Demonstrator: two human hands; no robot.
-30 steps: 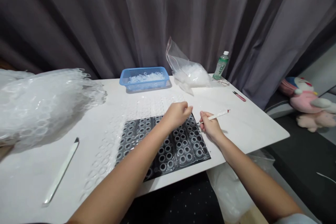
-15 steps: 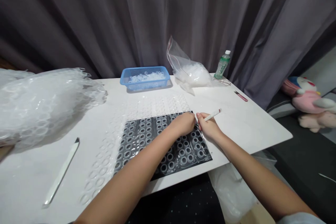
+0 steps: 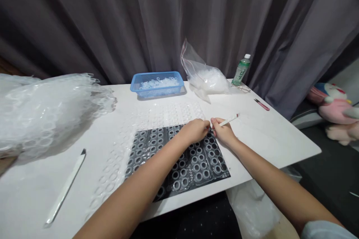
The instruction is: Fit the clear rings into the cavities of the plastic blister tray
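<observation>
My right hand [image 3: 223, 130] is closed around a slim white pen-like stick [image 3: 230, 120] with a reddish back end; its front tip is hidden by the fingers. Right beside it, my left hand [image 3: 195, 130] is closed, fingertips pinched over the upper right corner of a black sheet [image 3: 165, 195]. What those fingers hold is too small to tell. Clear plastic film with rows of pale rings [image 3: 199, 167] covers the black sheet. More of this clear ringed film [image 3: 113, 164] extends past the sheet's left and far sides. My left forearm hides part of the sheet.
A blue basket [image 3: 157, 93] of small clear pieces stands at the back, beside a clear bag [image 3: 209, 82] of pieces. Bundled clear film [image 3: 53, 112] fills the left side. A white stick with a dark tip [image 3: 66, 190], pink-handled snips [image 3: 261, 105] and a bottle [image 3: 241, 70] are also there.
The view has shifted slightly, so the tabletop things appear a little further right. Both hands stay together at the sheet's corner, the left fingers slightly changed in pose. The stick stays in my right hand.
</observation>
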